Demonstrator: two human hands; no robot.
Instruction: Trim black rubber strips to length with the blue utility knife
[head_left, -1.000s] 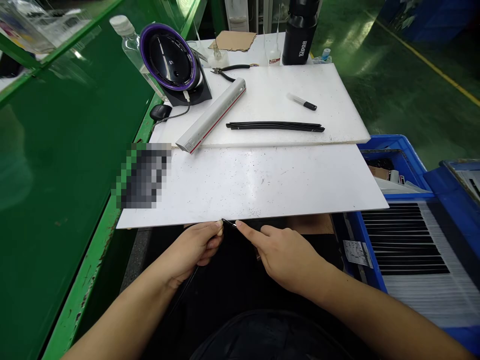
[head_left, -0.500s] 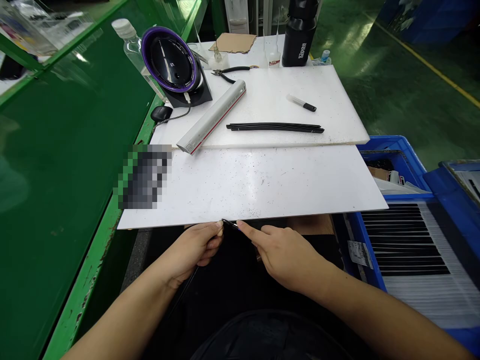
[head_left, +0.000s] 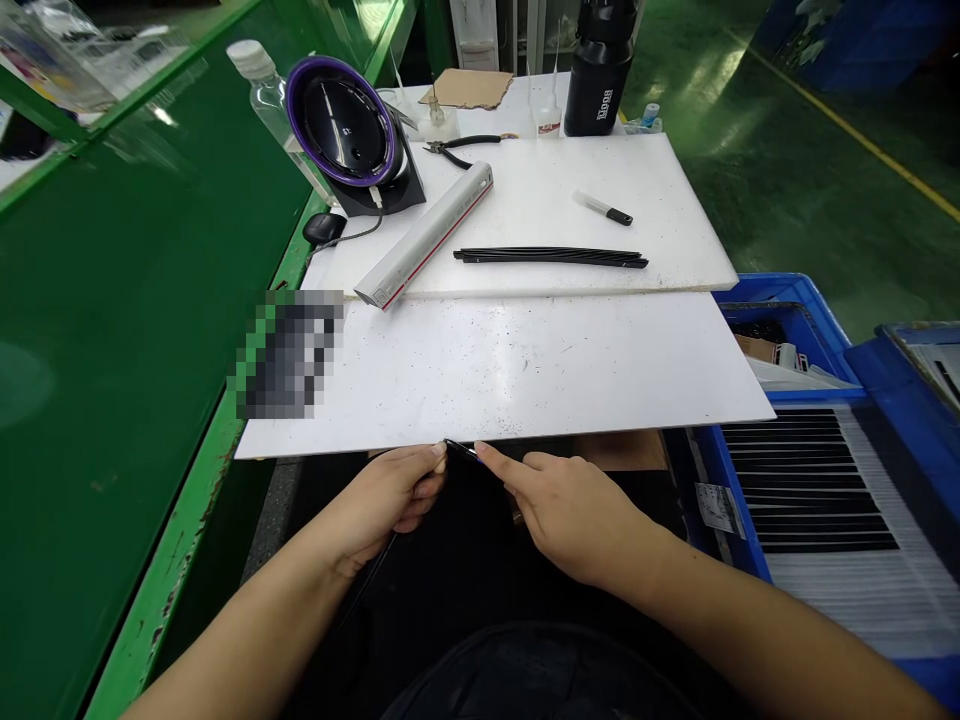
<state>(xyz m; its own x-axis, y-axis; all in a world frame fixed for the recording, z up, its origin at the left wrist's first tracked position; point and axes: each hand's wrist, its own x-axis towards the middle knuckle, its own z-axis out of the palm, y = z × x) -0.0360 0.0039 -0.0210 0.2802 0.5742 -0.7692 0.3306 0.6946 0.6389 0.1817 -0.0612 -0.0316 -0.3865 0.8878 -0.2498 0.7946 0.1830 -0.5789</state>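
Note:
Just below the near edge of the white table, my left hand is closed, thumb and fingers pinching a thin black strip whose long end trails down toward my lap. My right hand is closed beside it, its index finger stretched along a slim, dark, shiny tool. That tool's tip meets the strip's end at my left thumb; its kind is too covered to make out. Farther up lie a bundle of black strips and a small knife with a black end.
On the white foam board are a long grey-white box, cutting pliers and a purple-rimmed fan. A black bottle stands behind. Blue bins sit at the right, and a green partition rises at the left.
Both hands keep almost the same pose at the table edge. The view has shifted very slightly; nothing has been let go or newly taken.

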